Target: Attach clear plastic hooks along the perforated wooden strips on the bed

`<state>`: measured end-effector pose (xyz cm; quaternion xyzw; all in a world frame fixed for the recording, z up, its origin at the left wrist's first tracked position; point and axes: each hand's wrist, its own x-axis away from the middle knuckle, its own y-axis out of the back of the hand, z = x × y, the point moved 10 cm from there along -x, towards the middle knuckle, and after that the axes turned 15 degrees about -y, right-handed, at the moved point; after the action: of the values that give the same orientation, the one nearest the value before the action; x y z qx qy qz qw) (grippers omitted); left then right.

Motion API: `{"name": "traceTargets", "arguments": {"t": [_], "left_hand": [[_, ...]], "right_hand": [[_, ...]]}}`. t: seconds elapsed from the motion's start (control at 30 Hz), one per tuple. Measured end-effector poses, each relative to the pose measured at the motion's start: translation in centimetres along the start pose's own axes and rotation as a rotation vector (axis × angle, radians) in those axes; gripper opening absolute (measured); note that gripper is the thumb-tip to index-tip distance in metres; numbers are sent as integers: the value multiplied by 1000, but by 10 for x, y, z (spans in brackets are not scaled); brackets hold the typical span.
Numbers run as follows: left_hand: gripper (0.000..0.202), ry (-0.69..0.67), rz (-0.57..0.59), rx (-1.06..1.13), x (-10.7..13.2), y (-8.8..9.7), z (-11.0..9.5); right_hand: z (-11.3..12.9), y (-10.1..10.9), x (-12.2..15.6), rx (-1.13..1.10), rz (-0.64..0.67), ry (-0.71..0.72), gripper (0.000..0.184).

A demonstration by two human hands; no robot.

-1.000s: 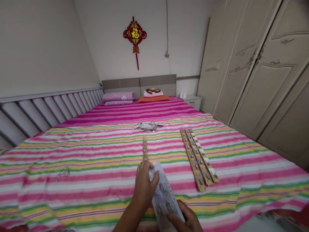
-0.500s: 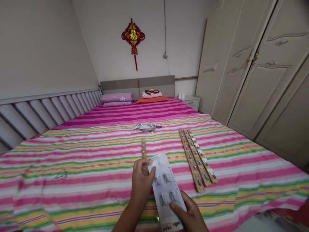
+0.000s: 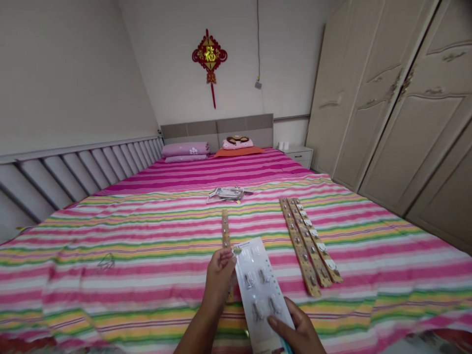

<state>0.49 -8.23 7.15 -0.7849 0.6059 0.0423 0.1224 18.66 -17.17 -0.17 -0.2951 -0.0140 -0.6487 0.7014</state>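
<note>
My right hand [image 3: 297, 330] grips the near end of a white plastic card [image 3: 262, 290] that carries several small metal hooks. My left hand [image 3: 220, 268] pinches a small metal hook [image 3: 236, 250] at the card's far left corner, fingers closed on it. Under my left hand a narrow wooden strip [image 3: 224, 231] lies on the striped bedspread [image 3: 129, 246], pointing away from me. To the right lie three more wooden strips [image 3: 308, 243] side by side, fitted with metal hooks and white pads.
A pile of clear wrappers and small parts [image 3: 229, 193] lies farther up the bed. Pillows [image 3: 184, 150] sit by the headboard. A tall wardrobe [image 3: 398, 108] lines the right side, a slatted rail [image 3: 73, 169] the left, a nightstand [image 3: 298, 155] beyond.
The card has been lifted and turned flatter, showing its hooks. My left hand slid from covering its top to pinching a hook at the corner.
</note>
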Motion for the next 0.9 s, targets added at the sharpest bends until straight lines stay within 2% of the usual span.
{"name": "traceTargets", "arguments": {"t": [0.17, 0.27, 0.37, 0.57, 0.77, 0.83, 0.9], "left_hand": [[41, 193, 65, 158, 10, -9, 15], [41, 341, 150, 280, 18, -23, 22], [33, 403, 208, 367, 22, -31, 26], [26, 474, 160, 382, 27, -28, 35], [28, 688, 126, 324, 45, -29, 47], [28, 664, 92, 339, 43, -27, 48], [29, 550, 59, 369, 35, -25, 43]], "right_hand": [[0, 3, 1, 9, 17, -23, 44], [2, 3, 0, 24, 44, -18, 43], [-3, 4, -1, 28, 51, -72, 47], [-2, 2, 1, 61, 61, -30, 48], [1, 3, -1, 132, 58, 7, 45], [4, 6, -2, 166, 10, 58, 42], [5, 9, -1, 181, -34, 88, 41]]}}
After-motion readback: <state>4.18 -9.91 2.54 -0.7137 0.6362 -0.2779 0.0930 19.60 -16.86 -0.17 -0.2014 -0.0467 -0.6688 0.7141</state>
